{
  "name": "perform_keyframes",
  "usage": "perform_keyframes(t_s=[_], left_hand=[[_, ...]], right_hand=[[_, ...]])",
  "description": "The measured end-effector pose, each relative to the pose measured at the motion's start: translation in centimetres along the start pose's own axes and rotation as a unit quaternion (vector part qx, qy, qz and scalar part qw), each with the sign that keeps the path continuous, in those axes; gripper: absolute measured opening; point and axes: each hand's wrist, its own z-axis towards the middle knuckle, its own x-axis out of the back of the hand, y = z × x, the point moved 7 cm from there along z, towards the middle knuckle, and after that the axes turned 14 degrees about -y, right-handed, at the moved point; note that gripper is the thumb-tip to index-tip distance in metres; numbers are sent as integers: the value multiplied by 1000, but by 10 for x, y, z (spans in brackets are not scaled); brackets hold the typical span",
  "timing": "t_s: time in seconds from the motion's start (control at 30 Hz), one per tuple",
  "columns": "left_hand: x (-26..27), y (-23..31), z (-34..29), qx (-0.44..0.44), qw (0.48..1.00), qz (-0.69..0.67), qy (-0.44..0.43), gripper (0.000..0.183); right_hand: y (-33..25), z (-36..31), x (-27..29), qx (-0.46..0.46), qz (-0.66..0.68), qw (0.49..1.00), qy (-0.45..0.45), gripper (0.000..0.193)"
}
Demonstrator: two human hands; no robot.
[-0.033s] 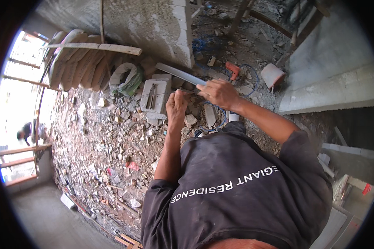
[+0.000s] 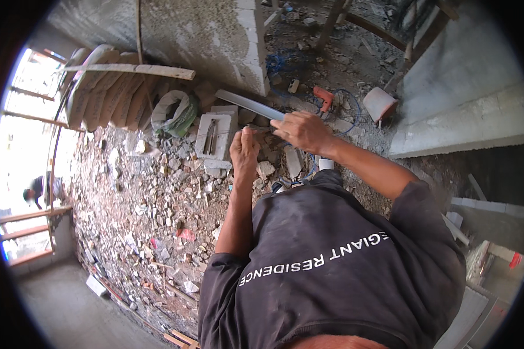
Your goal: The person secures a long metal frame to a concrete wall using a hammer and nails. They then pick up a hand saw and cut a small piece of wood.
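Note:
My right hand (image 2: 304,134) is closed at the near end of a long grey metal bar (image 2: 247,103), which slants away to the far left. Beside it on the left, my left hand (image 2: 244,150) has its fingers pinched together, thumb uppermost. A thin line, like wire or string, seems to run between the two hands, but what the left fingers hold is too small to make out. Just left of that hand, a pale block (image 2: 217,136) carries a slim metal tool (image 2: 210,137).
An orange power drill (image 2: 325,100) with blue cord and a pale bucket (image 2: 381,105) lie beyond my right hand. Stacked sacks (image 2: 108,96) and a rolled sack (image 2: 174,113) stand far left. Rubble (image 2: 151,198) covers the ground. Another person (image 2: 39,189) bends at far left.
The whole view has shifted very slightly. Both hands and the bar keep nearly the same places relative to the block.

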Motion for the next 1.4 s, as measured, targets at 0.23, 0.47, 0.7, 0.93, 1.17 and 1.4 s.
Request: perform_keyframes(t_s=[0.23, 0.47, 0.7, 0.93, 1.17, 1.4], left_hand=[[-1, 7, 6, -32, 999, 1, 7, 24], [-11, 24, -10, -44, 991, 120, -38, 25], [-10, 9, -13, -6, 998, -5, -55, 24], [-15, 1, -14, -8, 997, 38, -68, 23], [-6, -14, -13, -36, 999, 28, -22, 25], [-7, -10, -14, -60, 998, -15, 29, 31]], right_hand=[[-5, 24, -1, -20, 72, 997, -5, 20], [-13, 28, -2, -22, 118, 993, 18, 18], [-18, 26, -4, -34, 117, 993, -11, 18], [-16, 21, -8, -50, 110, 992, -29, 20], [-19, 15, -12, -38, 94, 994, -25, 20], [-23, 11, -11, -46, 89, 995, -10, 19]])
